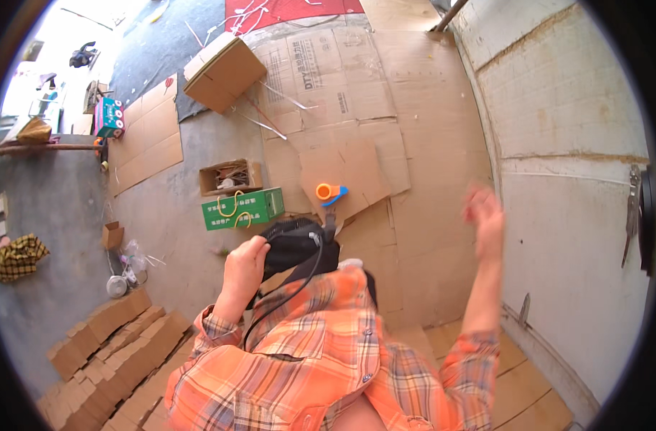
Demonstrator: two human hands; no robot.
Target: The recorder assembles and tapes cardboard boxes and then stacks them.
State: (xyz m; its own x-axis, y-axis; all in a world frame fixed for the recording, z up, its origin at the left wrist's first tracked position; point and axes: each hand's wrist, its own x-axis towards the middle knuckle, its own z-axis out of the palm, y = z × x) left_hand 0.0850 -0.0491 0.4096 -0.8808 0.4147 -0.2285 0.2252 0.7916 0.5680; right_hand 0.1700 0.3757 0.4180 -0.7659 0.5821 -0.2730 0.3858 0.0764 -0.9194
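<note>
My left hand (pixel 245 267) is closed on the edge of a black fabric bag (pixel 292 248) in front of my body. A black cable (pixel 315 269) runs from the bag down along my plaid shirt. My right hand (pixel 482 207) is raised off to the right, over the cardboard and near the pale wall, touching nothing that I can see. Motion smears its fingers. Just beyond the bag, an orange and blue tape dispenser (pixel 330 192) lies on a loose cardboard sheet (pixel 353 169).
A green carton with yellow cord handles (pixel 243 208) stands at the left beside an open box of odds and ends (pixel 231 176). Farther off is a closed cardboard box (pixel 224 72). Stacked flat cartons (pixel 116 352) fill the lower left. A pale wall (pixel 558 201) borders the right side.
</note>
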